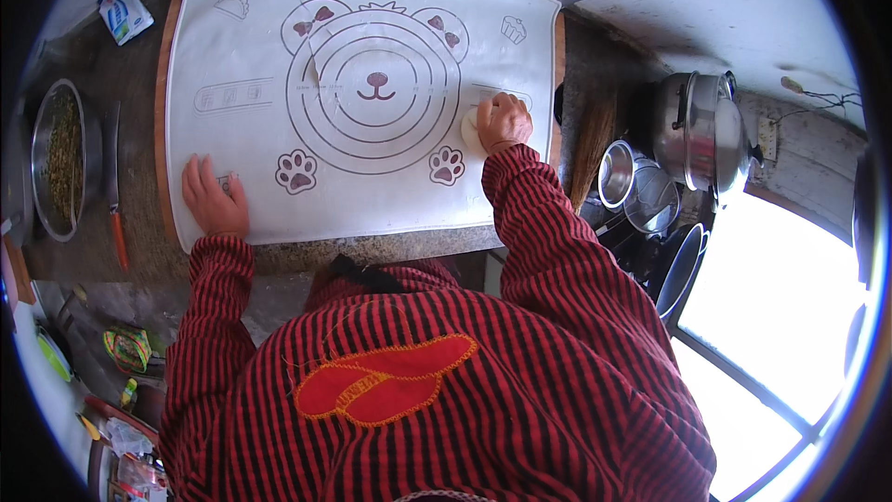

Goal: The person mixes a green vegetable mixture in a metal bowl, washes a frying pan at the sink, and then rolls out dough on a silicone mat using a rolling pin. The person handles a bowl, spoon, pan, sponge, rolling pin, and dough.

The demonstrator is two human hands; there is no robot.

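Note:
A white baking mat printed with a bear face, rings and paw prints lies before me over a wooden board. My left hand rests palm down on the mat's near left corner, fingers spread and holding nothing. On the right side of the mat, my right hand is curled over a piece of white dough. Part of the dough is hidden under the fingers. Both arms wear red and black striped sleeves.
To the left stand a metal bowl of chopped filling, an orange-handled knife and a white packet. On the right are a straw brush, a small metal bowl, a strainer, a wok and a lidded steel pot.

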